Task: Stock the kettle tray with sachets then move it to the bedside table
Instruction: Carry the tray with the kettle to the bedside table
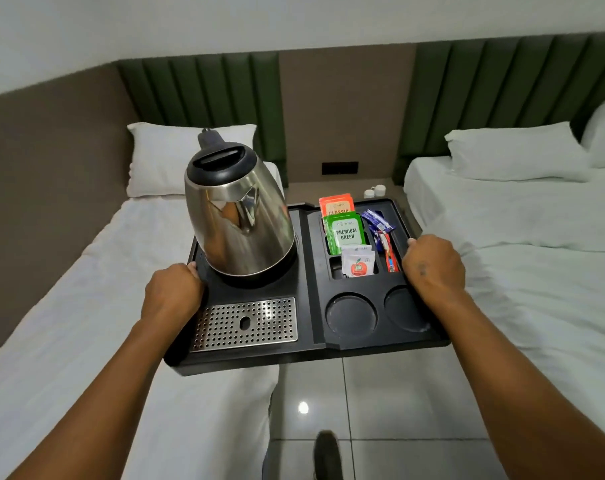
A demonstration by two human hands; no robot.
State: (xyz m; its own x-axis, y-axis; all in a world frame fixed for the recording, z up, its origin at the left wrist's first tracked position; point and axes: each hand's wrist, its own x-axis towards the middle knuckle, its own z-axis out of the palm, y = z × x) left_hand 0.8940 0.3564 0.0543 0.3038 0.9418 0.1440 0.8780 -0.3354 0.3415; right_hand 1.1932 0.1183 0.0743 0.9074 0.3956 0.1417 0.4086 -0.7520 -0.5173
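Black plastic tray is held above the floor between two beds, the left hand and right hand clamped on its side edges; fingers are hidden beneath. Kettle and sachets are carried. The table behind appears largely obscured.

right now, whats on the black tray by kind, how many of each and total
Stainless steel kettle with black lid: 1
Orange "classic" tea sachet: 1
Green "premium green" tea sachet: 1
White sachet with red apple print: 1
Blue stick packets: 2, overlapping, so uncertain
Red stick packet: 1
Total: 7, all on the black plastic tray.
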